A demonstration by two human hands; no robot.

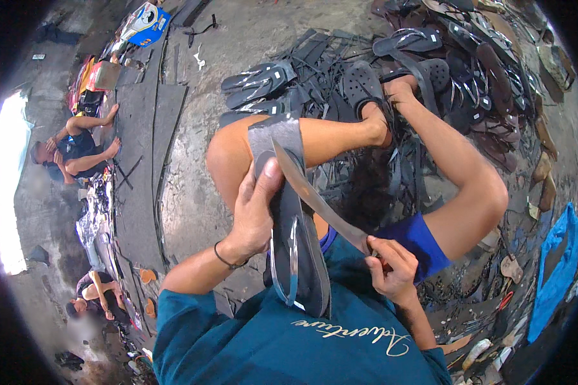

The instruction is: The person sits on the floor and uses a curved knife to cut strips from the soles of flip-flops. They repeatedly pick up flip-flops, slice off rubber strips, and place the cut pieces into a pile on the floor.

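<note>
My left hand [253, 215] is closed around a black flip-flop [304, 256], thumb along its edge. The flip-flop points away from me, one end against a grey pad [284, 133] on my left knee, the other close to my shirt. Its strap has shiny silver trim. In my right hand [395, 268] is a long curved knife [321, 203], gripped at its near end; the handle is mostly hidden by the fingers. The blade slants across to the flip-flop's far end, its tip by the grey pad. Whether the edge touches the sole, I cannot tell.
Finished-looking flip-flops [257, 83] and black offcut strips [315, 54] lie beyond my legs. A large sandal pile [488, 83] stands at far right. I wear dark clogs [361, 83]. Two people [77, 151] sit at left, past dark sheets [135, 173]. A blue sheet [554, 269] lies right.
</note>
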